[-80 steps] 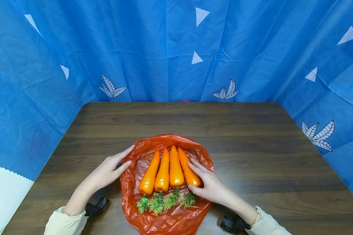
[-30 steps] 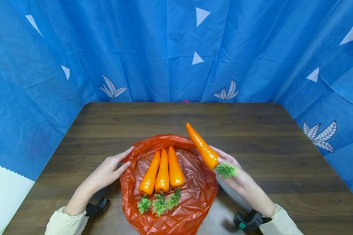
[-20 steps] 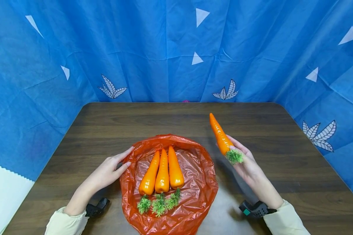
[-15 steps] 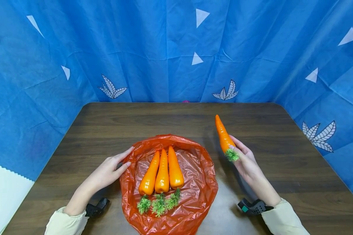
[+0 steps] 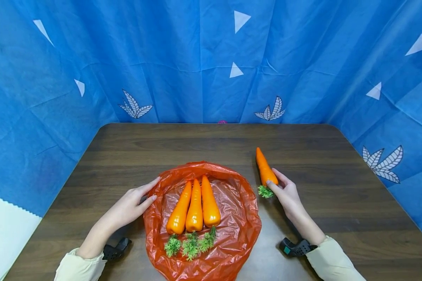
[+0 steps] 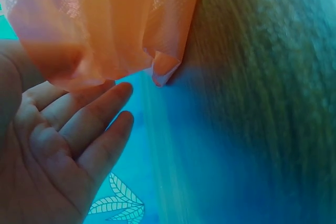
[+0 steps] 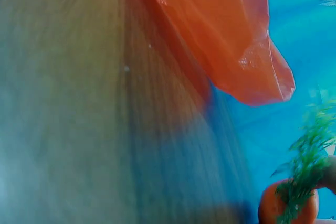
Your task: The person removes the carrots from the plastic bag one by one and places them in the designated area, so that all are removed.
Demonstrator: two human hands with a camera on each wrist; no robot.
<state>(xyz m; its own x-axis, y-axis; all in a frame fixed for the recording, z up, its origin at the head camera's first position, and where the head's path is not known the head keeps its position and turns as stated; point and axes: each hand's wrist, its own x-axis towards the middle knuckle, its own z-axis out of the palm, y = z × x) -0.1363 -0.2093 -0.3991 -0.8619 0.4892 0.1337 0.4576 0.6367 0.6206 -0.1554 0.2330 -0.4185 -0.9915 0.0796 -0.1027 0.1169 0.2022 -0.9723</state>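
Note:
In the head view, a red plastic bag (image 5: 237, 242) lies spread with its rim rolled open. Three orange carrots (image 5: 195, 210) with green leafy tops lie side by side in it. My left hand (image 5: 128, 205) rests against the bag's left rim; its fingers look nearly straight in the left wrist view. To the right of the bag, my right hand (image 5: 286, 195) pinches another carrot (image 5: 265, 169) near its thick end, thumb on the near side. That carrot points away from me, low at the table; whether it touches the wood is unclear. Its green top (image 7: 307, 166) shows in the right wrist view.
The dark wooden table (image 5: 154, 144) extends around the bag on all sides in view. A blue patterned curtain (image 5: 176, 58) surrounds its back and sides. A black wrist device sits on each forearm. Something white (image 5: 7, 230) shows at the lower left.
My right hand took the rightmost carrot out of the bag and carried it to the right. Lately it has come lower and nearer to me. The left hand stays at the rim.

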